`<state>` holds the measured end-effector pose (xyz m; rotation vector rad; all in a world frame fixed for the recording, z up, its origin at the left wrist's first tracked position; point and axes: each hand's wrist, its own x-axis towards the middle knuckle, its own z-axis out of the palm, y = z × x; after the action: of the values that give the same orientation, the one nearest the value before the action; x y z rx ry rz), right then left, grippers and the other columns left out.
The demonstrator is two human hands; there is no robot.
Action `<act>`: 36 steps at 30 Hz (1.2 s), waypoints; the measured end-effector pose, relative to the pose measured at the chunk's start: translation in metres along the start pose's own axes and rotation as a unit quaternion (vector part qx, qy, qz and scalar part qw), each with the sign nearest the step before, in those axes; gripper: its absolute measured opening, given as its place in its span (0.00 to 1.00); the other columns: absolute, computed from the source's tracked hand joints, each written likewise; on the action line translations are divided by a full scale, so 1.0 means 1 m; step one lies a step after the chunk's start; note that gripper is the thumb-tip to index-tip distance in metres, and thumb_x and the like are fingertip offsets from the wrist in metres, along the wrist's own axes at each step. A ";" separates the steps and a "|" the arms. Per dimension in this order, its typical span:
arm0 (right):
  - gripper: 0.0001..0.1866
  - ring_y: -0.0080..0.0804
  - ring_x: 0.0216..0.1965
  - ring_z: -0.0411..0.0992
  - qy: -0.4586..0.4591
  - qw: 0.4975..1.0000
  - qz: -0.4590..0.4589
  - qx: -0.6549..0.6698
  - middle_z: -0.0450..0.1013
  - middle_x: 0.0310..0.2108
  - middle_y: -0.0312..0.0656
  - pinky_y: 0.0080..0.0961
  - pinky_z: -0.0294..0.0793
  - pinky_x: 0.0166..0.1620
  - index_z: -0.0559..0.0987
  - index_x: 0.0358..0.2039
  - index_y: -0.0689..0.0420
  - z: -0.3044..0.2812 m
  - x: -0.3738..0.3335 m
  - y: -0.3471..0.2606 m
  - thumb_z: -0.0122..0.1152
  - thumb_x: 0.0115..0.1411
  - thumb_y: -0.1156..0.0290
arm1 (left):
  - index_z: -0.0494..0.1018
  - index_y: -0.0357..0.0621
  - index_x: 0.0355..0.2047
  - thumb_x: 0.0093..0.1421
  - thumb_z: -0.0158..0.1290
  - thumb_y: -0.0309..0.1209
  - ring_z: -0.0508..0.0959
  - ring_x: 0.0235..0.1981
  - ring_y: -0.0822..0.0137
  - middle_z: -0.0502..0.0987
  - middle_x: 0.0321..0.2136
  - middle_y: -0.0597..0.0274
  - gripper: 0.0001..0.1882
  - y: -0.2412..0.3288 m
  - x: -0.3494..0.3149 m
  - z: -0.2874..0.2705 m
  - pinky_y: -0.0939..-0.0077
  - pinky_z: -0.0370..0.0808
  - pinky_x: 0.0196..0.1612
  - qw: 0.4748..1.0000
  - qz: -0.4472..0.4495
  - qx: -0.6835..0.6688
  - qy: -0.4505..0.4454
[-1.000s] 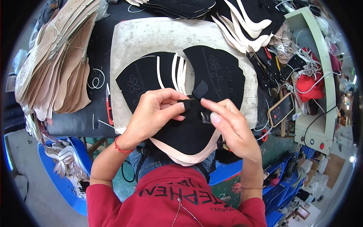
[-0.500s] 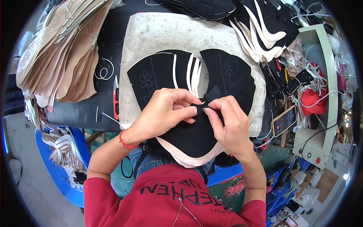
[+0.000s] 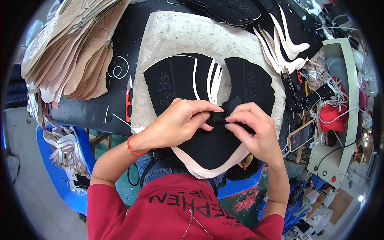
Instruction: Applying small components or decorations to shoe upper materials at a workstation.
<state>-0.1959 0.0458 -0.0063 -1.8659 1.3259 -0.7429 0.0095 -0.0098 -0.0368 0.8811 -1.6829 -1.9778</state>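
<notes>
A black stitched upper piece (image 3: 212, 148) with a pale pink lining along its lower edge lies over the near edge of the work board and my lap. My left hand (image 3: 176, 124) pinches its upper edge between thumb and forefinger. Opposite, thumb and fingers of my right hand (image 3: 256, 128) close on the same edge, a short gap from the left fingertips. Just beyond the right fingers sticks up a small black tab (image 3: 233, 104). Behind my hands lie fanned black pieces (image 3: 164, 80) with flower stitching and white edges, and more black flowered pieces (image 3: 252, 82) to the right.
A worn whitish board (image 3: 176, 32) covers the black table. Red-handled snips (image 3: 129, 100) lie left of it, near a tied tan stack (image 3: 72, 52). White curved pieces (image 3: 292, 44) sit at far right. A phone (image 3: 301, 137) leans beside a cream metal housing (image 3: 346, 76). A blue chair (image 3: 56, 168) holds offcuts.
The view has shifted, so the bench sits further right in the picture. My fingertips have moved slightly apart along the edge, and the right fingers have spread a little.
</notes>
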 end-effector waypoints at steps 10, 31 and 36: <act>0.11 0.41 0.32 0.71 0.053 0.986 -0.098 -0.127 0.71 0.30 0.44 0.30 0.72 0.34 0.74 0.31 0.61 0.002 -0.001 0.002 0.62 0.45 0.84 | 0.71 0.31 0.45 0.62 0.43 0.19 0.80 0.34 0.71 0.77 0.35 0.55 0.13 -0.002 0.006 -0.005 0.82 0.76 0.34 0.999 -0.019 -0.016 -0.047; 0.12 0.40 0.30 0.71 0.066 0.982 -0.129 -0.120 0.71 0.29 0.43 0.31 0.71 0.34 0.73 0.31 0.61 0.012 -0.006 0.008 0.64 0.46 0.82 | 0.75 0.31 0.41 0.62 0.51 0.29 0.77 0.33 0.74 0.78 0.32 0.58 0.12 0.001 0.008 -0.003 0.81 0.79 0.35 0.993 -0.051 -0.096 -0.042; 0.10 0.38 0.26 0.72 0.048 0.996 -0.055 -0.050 0.72 0.26 0.43 0.27 0.72 0.30 0.74 0.28 0.61 0.009 -0.010 0.003 0.65 0.46 0.82 | 0.75 0.30 0.39 0.61 0.52 0.27 0.78 0.30 0.74 0.79 0.32 0.57 0.11 0.004 0.009 0.003 0.81 0.79 0.34 0.998 -0.042 0.013 -0.050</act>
<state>-0.1936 0.0566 -0.0143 -2.0179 1.3517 -0.8465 0.0002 -0.0144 -0.0343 0.8882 -1.7581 -2.0906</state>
